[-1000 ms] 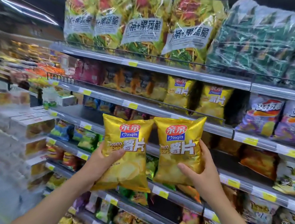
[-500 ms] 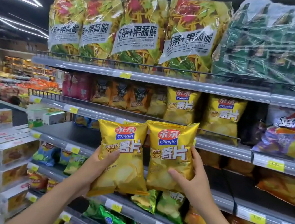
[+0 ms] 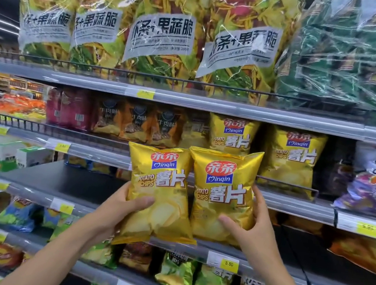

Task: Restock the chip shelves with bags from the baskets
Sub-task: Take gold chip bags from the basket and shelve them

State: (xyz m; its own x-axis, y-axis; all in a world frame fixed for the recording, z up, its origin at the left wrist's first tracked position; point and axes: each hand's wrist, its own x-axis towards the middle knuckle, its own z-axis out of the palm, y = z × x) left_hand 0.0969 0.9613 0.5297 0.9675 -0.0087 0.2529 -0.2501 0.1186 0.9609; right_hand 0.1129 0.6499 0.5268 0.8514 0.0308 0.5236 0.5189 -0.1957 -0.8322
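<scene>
left hand [image 3: 121, 208]: grips the lower part of the left gold bag [image 3: 159, 186], with the thumb across the front and the fingers hidden behind. the low hold keeps the printed face upright and facing out.
right hand [image 3: 252, 228]: holds the right gold bag [image 3: 223, 191] the same way, with the thumb on the front and the fingers wrapped round its 3 o'clock edge.
held pair: the bags are side by side, edges touching, and carried in the air in front of the shelving. neither rests on a shelf yet.
likely slot: two matching shelf bags [image 3: 293, 157] stand at 12 to 2 o'clock of the held pair, behind a wire rail [image 3: 285, 183]. the same brand suggests the pair belongs in that row.
bare board [image 3: 68, 181]: a dark stretch of shelf at 9 o'clock of the pair has no stock showing.
baskets: not in view.
stage: one bag per hand and both faced forward. this looks like the carry just before placing.
next move: probably lift up and over the rail, then set them upright.
risk: the bags are puffy and slippery, so the rail could catch a bottom seam and tip one.
</scene>
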